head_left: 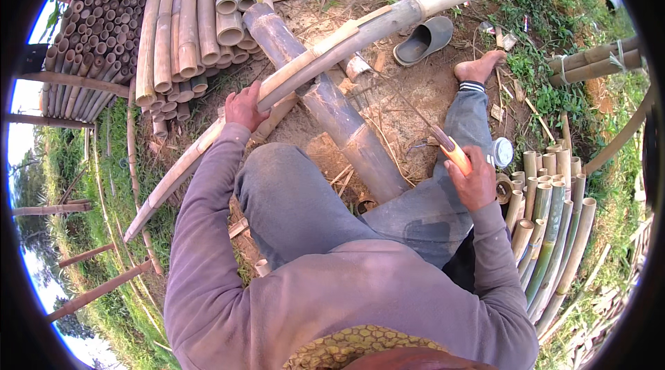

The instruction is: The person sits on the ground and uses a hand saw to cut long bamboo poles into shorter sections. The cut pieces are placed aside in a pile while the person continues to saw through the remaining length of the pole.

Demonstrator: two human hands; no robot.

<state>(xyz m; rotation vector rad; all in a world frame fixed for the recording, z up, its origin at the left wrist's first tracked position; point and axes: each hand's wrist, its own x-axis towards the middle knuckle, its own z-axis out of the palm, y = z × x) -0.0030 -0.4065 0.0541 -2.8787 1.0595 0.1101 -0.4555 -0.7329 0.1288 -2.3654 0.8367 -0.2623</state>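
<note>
My left hand [246, 108] is closed around a long pale bamboo pole [312, 65], which runs from the lower left up to the far right. The pole rests across a thick, darker bamboo log [346, 124] lying on the ground in front of me. In my right hand [474, 179], a handsaw [457, 156] is gripped by its orange handle. Its thin blade points up and left, its tip close to a short cut bamboo piece [357, 65] just under the pole. Whether the blade touches that piece I cannot tell.
Stacked bamboo poles [187, 30] lie at the far left. Upright cut bamboo lengths [554, 224] stand at my right, beside a white-lidded cup [500, 152]. A grey clog [424, 41] sits near my bare foot [480, 65]. Wood chips and sawdust cover the dirt.
</note>
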